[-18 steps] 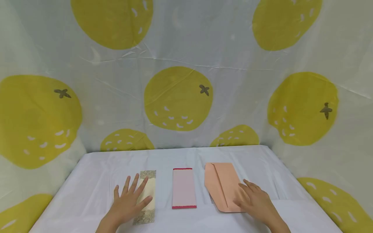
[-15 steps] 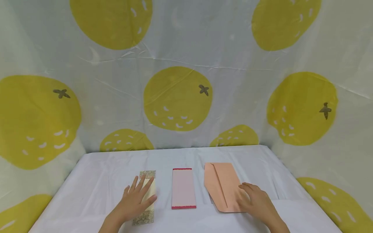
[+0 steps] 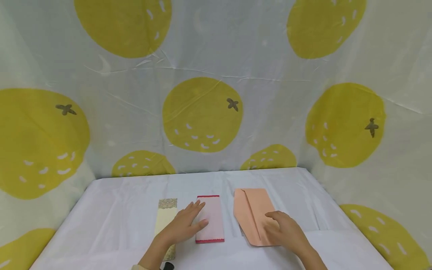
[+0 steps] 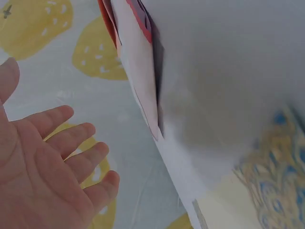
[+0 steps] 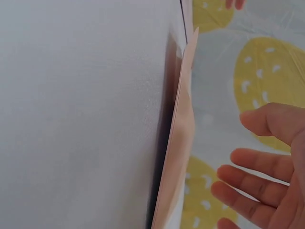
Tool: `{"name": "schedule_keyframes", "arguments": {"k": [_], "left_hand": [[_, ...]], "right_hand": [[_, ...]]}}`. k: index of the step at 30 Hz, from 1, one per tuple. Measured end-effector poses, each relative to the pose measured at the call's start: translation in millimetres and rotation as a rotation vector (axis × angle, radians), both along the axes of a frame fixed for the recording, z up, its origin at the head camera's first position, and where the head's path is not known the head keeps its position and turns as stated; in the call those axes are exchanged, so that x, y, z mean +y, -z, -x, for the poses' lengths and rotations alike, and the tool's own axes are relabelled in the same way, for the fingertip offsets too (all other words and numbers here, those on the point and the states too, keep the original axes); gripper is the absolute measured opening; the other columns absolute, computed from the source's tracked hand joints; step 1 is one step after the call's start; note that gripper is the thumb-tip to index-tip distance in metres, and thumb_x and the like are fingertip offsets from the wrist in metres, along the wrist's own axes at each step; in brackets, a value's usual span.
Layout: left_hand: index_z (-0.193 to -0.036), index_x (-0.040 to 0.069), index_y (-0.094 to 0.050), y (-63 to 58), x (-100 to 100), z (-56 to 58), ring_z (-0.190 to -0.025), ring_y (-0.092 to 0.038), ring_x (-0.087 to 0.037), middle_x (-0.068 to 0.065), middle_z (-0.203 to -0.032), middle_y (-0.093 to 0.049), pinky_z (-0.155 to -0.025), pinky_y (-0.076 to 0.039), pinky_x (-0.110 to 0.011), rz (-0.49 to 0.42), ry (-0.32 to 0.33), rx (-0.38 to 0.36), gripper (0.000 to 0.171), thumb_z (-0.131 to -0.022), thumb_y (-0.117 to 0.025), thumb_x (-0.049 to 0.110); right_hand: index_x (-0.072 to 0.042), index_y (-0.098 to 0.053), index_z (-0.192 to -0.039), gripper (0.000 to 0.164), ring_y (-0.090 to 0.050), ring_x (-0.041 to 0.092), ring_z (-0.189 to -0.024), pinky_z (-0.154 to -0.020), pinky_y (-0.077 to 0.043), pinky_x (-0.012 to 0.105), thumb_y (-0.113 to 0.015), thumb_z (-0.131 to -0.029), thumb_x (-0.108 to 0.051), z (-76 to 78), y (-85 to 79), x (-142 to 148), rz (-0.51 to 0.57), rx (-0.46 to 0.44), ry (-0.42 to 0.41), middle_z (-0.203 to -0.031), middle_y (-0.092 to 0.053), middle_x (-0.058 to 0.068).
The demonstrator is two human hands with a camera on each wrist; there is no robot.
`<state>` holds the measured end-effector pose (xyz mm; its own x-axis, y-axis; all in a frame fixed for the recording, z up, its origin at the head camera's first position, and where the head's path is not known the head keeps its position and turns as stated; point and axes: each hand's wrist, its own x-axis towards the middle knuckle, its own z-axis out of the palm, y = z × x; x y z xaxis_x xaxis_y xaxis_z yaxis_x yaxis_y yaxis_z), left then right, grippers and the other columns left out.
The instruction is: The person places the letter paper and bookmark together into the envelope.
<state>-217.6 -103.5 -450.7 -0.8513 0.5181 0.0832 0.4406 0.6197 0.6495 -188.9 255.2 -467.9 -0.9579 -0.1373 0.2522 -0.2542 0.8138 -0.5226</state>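
Observation:
My left hand [image 3: 182, 227] reaches in over the gap between a cream envelope-like strip [image 3: 166, 217] with patterned gold-grey ends and a pale pink one [image 3: 213, 221] with red-edged ends. Its fingers are spread and hold nothing; in the left wrist view the palm [image 4: 43, 176] faces the camera. The forearm covers part of the cream strip. On the right, my right hand [image 3: 287, 230] overlaps the lower right edge of a peach paper envelope [image 3: 251, 213] with a diagonal flap seam. Its fingers [image 5: 252, 191] are loosely bent, with nothing between them in the right wrist view.
All three paper pieces lie in a row on a white cloth-covered table [image 3: 128, 213]. White fabric [image 3: 135, 97] printed with large yellow fruit hangs at the back and both sides. A small black object [image 3: 168, 266] shows by my left wrist.
My left hand has moved right, from over the cream strip to the left edge of the pink one. My right hand stays by the peach envelope, its fingers more bent. The view shifts slightly.

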Motion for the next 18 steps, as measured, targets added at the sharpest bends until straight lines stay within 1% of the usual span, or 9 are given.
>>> {"name": "schedule_keyframes", "arguments": {"k": [2,6,8,10,14,18], "left_hand": [[-0.15,0.004,-0.035,0.7,11.2,3.8,-0.143,-0.021,-0.04,-0.016,-0.155,-0.03,-0.109,-0.017,-0.064,-0.027,0.043,-0.023,0.07,-0.098,-0.05,0.049],[-0.15,0.008,-0.037,4.0,34.4,10.9,-0.141,-0.03,-0.032,-0.011,-0.153,-0.036,-0.11,-0.026,-0.056,-0.087,0.094,-0.111,0.067,-0.098,-0.052,0.048],[-0.15,0.012,-0.038,7.6,44.8,13.6,-0.14,-0.034,-0.029,-0.007,-0.152,-0.039,-0.11,-0.029,-0.053,-0.115,0.092,-0.152,0.064,-0.098,-0.051,0.047],[-0.148,0.013,-0.041,11.0,53.8,15.1,-0.138,-0.037,-0.03,-0.006,-0.149,-0.042,-0.108,-0.031,-0.053,-0.139,0.085,-0.171,0.061,-0.098,-0.052,0.045],[-0.146,0.009,-0.045,15.3,67.9,16.9,-0.134,-0.042,-0.031,-0.007,-0.146,-0.047,-0.106,-0.034,-0.053,-0.168,0.082,-0.183,0.057,-0.098,-0.055,0.04],[-0.143,0.008,-0.048,16.0,78.7,18.4,-0.131,-0.046,-0.031,-0.006,-0.143,-0.05,-0.104,-0.037,-0.052,-0.175,0.078,-0.189,0.055,-0.098,-0.056,0.038]], "right_hand": [[-0.01,-0.067,-0.114,0.029,-0.06,0.026,-0.107,-0.09,-0.047,0.047,-0.07,-0.09,-0.024,1.8,0.6,-4.2,0.039,-0.014,-0.005,-0.113,-0.066,0.0],[-0.011,-0.068,-0.114,0.026,-0.06,0.02,-0.102,-0.087,-0.048,0.044,-0.069,-0.09,-0.022,5.8,1.7,-12.2,0.106,-0.042,-0.011,-0.111,-0.066,-0.003],[-0.01,-0.068,-0.113,0.025,-0.06,0.02,-0.101,-0.086,-0.049,0.044,-0.068,-0.091,-0.022,7.6,2.6,-15.6,0.112,-0.043,-0.015,-0.11,-0.066,-0.003],[-0.009,-0.068,-0.113,0.025,-0.061,0.02,-0.1,-0.086,-0.049,0.044,-0.068,-0.092,-0.023,8.3,3.0,-18.4,0.115,-0.044,-0.02,-0.109,-0.067,-0.003],[-0.008,-0.069,-0.112,0.025,-0.061,0.019,-0.099,-0.086,-0.049,0.044,-0.067,-0.092,-0.021,8.2,2.9,-22.1,0.13,-0.052,-0.014,-0.108,-0.067,-0.003],[-0.008,-0.069,-0.112,0.024,-0.061,0.018,-0.099,-0.085,-0.049,0.044,-0.067,-0.091,-0.02,9.0,3.2,-22.9,0.131,-0.047,-0.002,-0.107,-0.067,-0.002]]}}
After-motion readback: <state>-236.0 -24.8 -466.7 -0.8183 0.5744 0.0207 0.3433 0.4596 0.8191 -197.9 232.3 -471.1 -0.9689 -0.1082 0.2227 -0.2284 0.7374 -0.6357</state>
